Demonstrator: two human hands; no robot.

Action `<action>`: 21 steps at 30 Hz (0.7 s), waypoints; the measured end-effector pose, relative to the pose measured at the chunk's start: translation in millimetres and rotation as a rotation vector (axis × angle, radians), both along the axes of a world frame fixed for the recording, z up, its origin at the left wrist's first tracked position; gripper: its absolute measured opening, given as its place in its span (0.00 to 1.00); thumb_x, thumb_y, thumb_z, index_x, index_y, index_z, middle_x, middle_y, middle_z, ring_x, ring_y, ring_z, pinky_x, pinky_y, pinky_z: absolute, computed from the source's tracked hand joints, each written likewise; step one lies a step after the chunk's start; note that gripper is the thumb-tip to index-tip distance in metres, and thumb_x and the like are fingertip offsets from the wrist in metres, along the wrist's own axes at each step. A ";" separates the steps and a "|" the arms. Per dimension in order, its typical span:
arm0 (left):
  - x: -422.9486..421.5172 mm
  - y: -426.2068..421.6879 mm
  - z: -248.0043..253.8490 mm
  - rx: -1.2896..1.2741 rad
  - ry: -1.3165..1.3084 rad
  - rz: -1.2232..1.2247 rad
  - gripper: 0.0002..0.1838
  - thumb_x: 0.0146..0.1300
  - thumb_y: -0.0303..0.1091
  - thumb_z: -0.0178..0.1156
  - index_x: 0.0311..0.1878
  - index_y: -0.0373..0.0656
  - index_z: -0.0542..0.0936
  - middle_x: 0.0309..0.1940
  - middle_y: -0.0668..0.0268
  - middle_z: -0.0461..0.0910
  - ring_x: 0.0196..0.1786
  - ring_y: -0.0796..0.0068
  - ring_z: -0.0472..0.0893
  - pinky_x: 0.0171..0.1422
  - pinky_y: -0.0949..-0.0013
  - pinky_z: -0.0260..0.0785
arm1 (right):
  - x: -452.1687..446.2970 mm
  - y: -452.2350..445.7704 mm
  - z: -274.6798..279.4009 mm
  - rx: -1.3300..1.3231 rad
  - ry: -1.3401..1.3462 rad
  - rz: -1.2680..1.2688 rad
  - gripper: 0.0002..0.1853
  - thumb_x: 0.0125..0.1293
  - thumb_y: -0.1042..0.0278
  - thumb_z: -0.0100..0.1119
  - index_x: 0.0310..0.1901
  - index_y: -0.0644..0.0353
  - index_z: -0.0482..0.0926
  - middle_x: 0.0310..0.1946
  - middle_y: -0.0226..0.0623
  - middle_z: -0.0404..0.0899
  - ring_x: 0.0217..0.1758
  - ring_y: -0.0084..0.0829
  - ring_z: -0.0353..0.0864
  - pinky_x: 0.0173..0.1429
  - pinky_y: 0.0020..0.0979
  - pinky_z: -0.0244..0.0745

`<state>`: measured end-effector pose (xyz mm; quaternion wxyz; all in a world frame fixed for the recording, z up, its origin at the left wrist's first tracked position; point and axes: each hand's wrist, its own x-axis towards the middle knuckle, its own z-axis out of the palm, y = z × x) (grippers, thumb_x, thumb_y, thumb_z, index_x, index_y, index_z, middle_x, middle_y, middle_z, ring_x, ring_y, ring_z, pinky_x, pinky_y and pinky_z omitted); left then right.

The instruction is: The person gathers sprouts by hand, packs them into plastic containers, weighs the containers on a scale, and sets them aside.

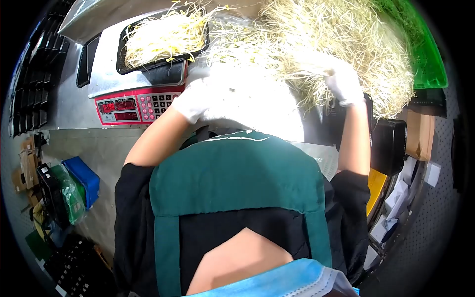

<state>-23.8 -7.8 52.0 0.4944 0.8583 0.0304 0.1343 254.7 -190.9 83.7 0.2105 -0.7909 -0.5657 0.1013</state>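
Both my hands wear white gloves. My left hand point(195, 96) is beside the red scale point(143, 106), near its keypad; bright glare hides its fingers. On the scale's metal plate, a black tray point(120, 54) holds pale bean sprouts point(166, 37). The red display lights up. My right hand point(345, 84) is at the lower edge of a large sprout heap point(341, 34), with its fingers closed around a few sprouts. More sprouts lie loose between the tray and the heap.
A green crate point(435, 59) stands behind the heap at the right. Stacked black trays point(32, 84) line the far left. A black container point(388, 146) is right of my right forearm. On the floor at left lies a blue crate point(83, 180).
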 end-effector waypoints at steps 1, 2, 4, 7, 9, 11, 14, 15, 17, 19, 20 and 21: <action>-3.4 -2.5 -0.4 -0.327 -0.134 -0.078 0.16 0.62 0.33 0.53 0.52 0.46 0.83 0.46 0.63 0.84 0.43 0.63 0.84 0.44 0.62 0.76 | -3.4 -0.6 12.1 0.126 0.155 -0.010 0.17 0.56 0.73 0.53 0.46 0.58 0.85 0.37 0.40 0.86 0.34 0.34 0.85 0.44 0.37 0.80; -6.8 -4.9 -1.1 -0.649 -0.265 -0.181 0.16 0.62 0.33 0.53 0.51 0.46 0.83 0.46 0.63 0.84 0.42 0.63 0.84 0.43 0.64 0.76 | -9.4 -0.8 22.9 0.173 0.369 -0.128 0.20 0.56 0.74 0.53 0.50 0.58 0.83 0.42 0.41 0.85 0.39 0.33 0.85 0.49 0.35 0.79; -4.0 -14.3 -6.3 0.197 0.067 0.004 0.17 0.62 0.35 0.54 0.52 0.44 0.82 0.45 0.61 0.84 0.44 0.59 0.83 0.47 0.63 0.76 | -29.0 12.0 12.8 0.202 0.591 -0.247 0.23 0.55 0.76 0.53 0.55 0.58 0.81 0.47 0.41 0.85 0.44 0.32 0.85 0.54 0.32 0.78; 1.5 -17.2 -4.3 0.546 0.350 0.059 0.21 0.62 0.37 0.55 0.57 0.41 0.77 0.50 0.56 0.81 0.51 0.54 0.79 0.58 0.60 0.70 | -41.7 41.6 -36.7 -0.079 0.528 0.179 0.35 0.55 0.82 0.56 0.69 0.61 0.66 0.66 0.49 0.69 0.70 0.37 0.68 0.74 0.38 0.61; -6.3 -14.4 1.9 0.612 0.486 0.086 0.24 0.62 0.37 0.55 0.61 0.40 0.74 0.54 0.54 0.79 0.56 0.52 0.77 0.65 0.58 0.66 | -51.5 33.9 -37.8 -0.246 0.459 0.219 0.48 0.49 0.69 0.73 0.72 0.60 0.59 0.68 0.48 0.67 0.70 0.40 0.66 0.74 0.39 0.59; -29.0 -2.6 -4.9 0.502 0.570 0.081 0.32 0.60 0.40 0.58 0.67 0.37 0.67 0.63 0.50 0.71 0.66 0.52 0.69 0.72 0.56 0.57 | -50.8 18.6 -27.1 -0.209 0.604 0.117 0.50 0.46 0.61 0.75 0.71 0.63 0.60 0.67 0.49 0.68 0.70 0.40 0.67 0.73 0.38 0.60; -15.5 -11.7 -37.7 0.769 0.102 0.193 0.39 0.56 0.45 0.63 0.68 0.36 0.65 0.66 0.47 0.66 0.69 0.51 0.65 0.75 0.55 0.54 | -70.7 17.2 -46.9 -0.139 0.667 -0.044 0.54 0.44 0.51 0.79 0.71 0.63 0.60 0.65 0.54 0.68 0.70 0.44 0.66 0.72 0.43 0.62; 1.9 -14.3 -50.5 0.579 -0.075 0.150 0.39 0.58 0.47 0.63 0.69 0.37 0.64 0.67 0.46 0.63 0.70 0.50 0.63 0.75 0.55 0.54 | -97.3 23.0 -43.7 -0.122 0.467 0.085 0.54 0.45 0.46 0.76 0.70 0.63 0.61 0.63 0.56 0.69 0.68 0.47 0.67 0.72 0.44 0.61; 21.3 -14.7 -43.5 0.570 -0.137 0.064 0.36 0.61 0.44 0.60 0.69 0.37 0.64 0.67 0.47 0.63 0.70 0.50 0.64 0.76 0.56 0.53 | -123.8 20.2 -47.7 -0.096 0.257 0.212 0.54 0.46 0.40 0.73 0.69 0.64 0.61 0.62 0.58 0.69 0.67 0.49 0.68 0.71 0.45 0.61; 30.2 -11.7 -53.5 0.664 -0.136 0.000 0.30 0.64 0.40 0.57 0.68 0.37 0.66 0.66 0.49 0.66 0.70 0.52 0.64 0.76 0.57 0.53 | -139.3 8.2 -68.5 0.149 -0.189 0.164 0.51 0.49 0.34 0.66 0.68 0.63 0.63 0.59 0.58 0.72 0.63 0.52 0.72 0.72 0.45 0.57; 34.7 -10.2 -58.5 0.710 -0.137 -0.032 0.28 0.66 0.38 0.55 0.67 0.37 0.67 0.65 0.50 0.67 0.69 0.53 0.65 0.76 0.58 0.53 | -133.3 5.5 -68.9 0.147 -0.189 0.166 0.51 0.49 0.34 0.66 0.68 0.63 0.63 0.59 0.58 0.72 0.63 0.52 0.72 0.72 0.45 0.57; 30.7 -9.8 -42.2 0.577 -0.124 -0.073 0.27 0.65 0.37 0.55 0.66 0.37 0.68 0.63 0.51 0.70 0.68 0.55 0.67 0.74 0.59 0.56 | -124.1 6.1 -59.3 0.177 -0.084 0.113 0.49 0.50 0.36 0.66 0.67 0.62 0.65 0.57 0.56 0.74 0.62 0.50 0.73 0.73 0.43 0.55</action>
